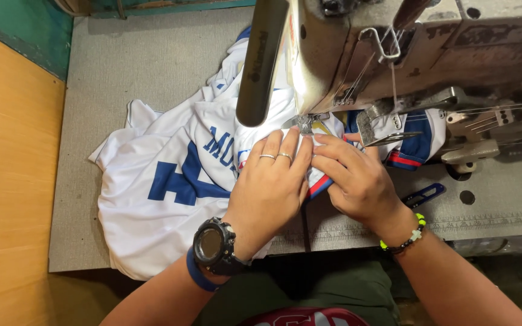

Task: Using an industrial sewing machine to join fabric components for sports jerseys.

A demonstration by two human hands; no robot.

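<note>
A white sports jersey (152,199) with blue lettering and blue-and-red trim lies bunched on the sewing table. My left hand (270,187), wearing two rings and a black wristwatch, presses flat on the fabric just in front of the presser foot (305,122). My right hand (354,178), with a beaded bracelet at the wrist, pinches the striped edge of the jersey beside it. Both hands touch each other at the fingertips, close under the needle area of the industrial sewing machine (394,54).
The grey sewing table (122,66) has a measuring scale along its front edge. A blue thread snip (424,194) lies to the right of my right hand. An orange wooden surface (13,181) borders the table on the left.
</note>
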